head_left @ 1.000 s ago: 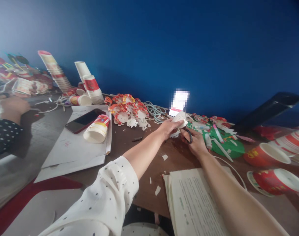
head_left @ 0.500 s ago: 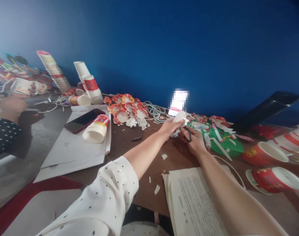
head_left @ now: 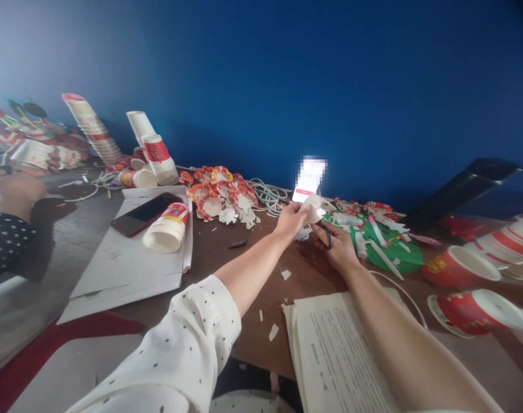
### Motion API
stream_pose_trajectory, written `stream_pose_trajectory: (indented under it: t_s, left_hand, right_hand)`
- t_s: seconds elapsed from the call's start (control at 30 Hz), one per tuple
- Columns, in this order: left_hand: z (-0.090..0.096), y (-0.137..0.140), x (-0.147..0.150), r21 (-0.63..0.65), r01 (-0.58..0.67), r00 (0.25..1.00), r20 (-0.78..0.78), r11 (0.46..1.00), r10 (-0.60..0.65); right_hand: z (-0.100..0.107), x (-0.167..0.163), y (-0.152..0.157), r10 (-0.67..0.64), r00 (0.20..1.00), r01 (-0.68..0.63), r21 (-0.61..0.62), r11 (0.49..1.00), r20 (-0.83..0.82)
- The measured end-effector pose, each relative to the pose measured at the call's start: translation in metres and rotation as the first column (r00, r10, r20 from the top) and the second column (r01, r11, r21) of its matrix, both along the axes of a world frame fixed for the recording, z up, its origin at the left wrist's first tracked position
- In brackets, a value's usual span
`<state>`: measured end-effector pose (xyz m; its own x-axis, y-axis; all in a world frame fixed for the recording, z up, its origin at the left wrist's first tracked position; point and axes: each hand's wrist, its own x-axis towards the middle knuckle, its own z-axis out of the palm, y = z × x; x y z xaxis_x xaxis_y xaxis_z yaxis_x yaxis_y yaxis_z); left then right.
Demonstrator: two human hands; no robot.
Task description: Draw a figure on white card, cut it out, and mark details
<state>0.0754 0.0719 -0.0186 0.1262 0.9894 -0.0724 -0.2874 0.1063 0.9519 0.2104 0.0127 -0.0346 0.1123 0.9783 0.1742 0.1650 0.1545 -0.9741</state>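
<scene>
My left hand is closed around a white paper piece, its thumb on the near side; whether it was cut from a cup I cannot tell. Just to the right, my right hand grips a pair of scissors by the dark handle loop. The blades are mostly hidden behind the fingers and the paper. Directly behind both hands a phone with a lit, blurred-out screen leans upright. White scraps lie on the brown table below.
Red-and-white cut paper pieces are heaped left of the hands. A green sheet with markers lies right. Paper cups rest at the right, a stacked cup and dark phone on white card. Another person's hand works far left.
My left hand and the white paper piece have shifted slightly left and down, the paper tilting a little. My right hand keeps hold of the scissors and moves slightly left; the whole view shifts slightly too.
</scene>
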Motion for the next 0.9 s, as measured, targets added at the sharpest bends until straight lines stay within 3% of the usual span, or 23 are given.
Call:
stream_pose_trajectory:
  t_s: [0.2, 0.9]
  left_hand:
    - [-0.003, 0.002, 0.001, 0.105, 0.031, 0.999, -0.041, 0.994, -0.027]
    - [-0.002, -0.004, 0.001, 0.101, 0.118, 0.993, -0.019, 0.988, -0.116]
  right_hand:
    - [0.003, -0.002, -0.002, -0.006, 1.000, 0.006, 0.019, 1.000, 0.011]
    - [0.000, 0.001, -0.001, -0.056, 0.994, 0.052, 0.048, 0.998, 0.094]
